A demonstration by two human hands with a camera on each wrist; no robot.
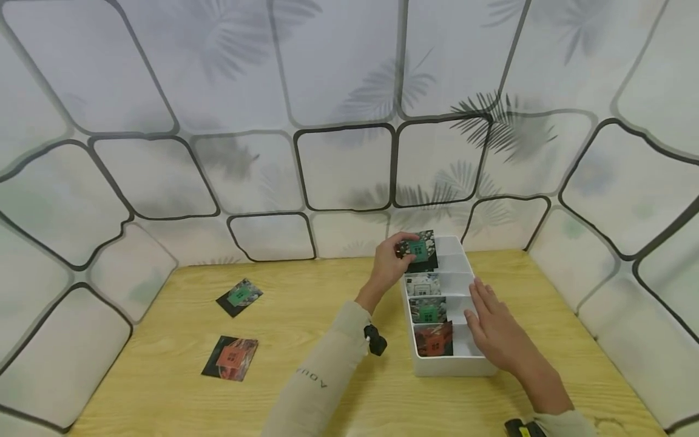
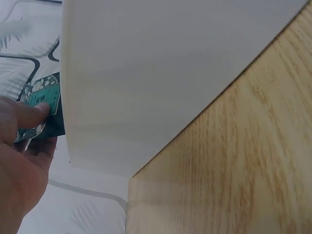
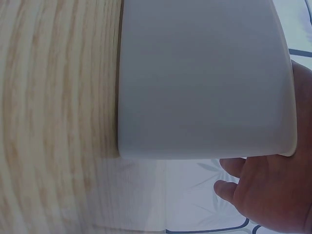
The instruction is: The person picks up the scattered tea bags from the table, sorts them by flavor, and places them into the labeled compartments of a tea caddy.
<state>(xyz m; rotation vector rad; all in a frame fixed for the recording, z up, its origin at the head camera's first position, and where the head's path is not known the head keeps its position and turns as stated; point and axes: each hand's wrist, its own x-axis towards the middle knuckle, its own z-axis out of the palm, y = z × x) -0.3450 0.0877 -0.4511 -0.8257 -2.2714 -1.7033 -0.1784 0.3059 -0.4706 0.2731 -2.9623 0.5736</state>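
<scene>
My left hand [image 1: 390,261] pinches a flat square packet [image 1: 419,252], dark and flower-patterned with a green label, over the farthest compartment of a white divided box [image 1: 455,366]. In the left wrist view, the thumb lies on the front of the packet [image 2: 46,100], just beyond the box's side wall. Nearer compartments hold a pale packet [image 1: 423,284], a green-labelled packet [image 1: 428,311] and a red-labelled packet [image 1: 434,341], each at the left side. With fingers extended, my right hand [image 1: 499,331] rests along the box's right rim.
Two more flat packets lie on the wooden table to the left: a green-labelled one [image 1: 239,297] farther back and a red-labelled one [image 1: 230,358] nearer. A patterned curtain [image 1: 349,176] stands behind the table and along both sides.
</scene>
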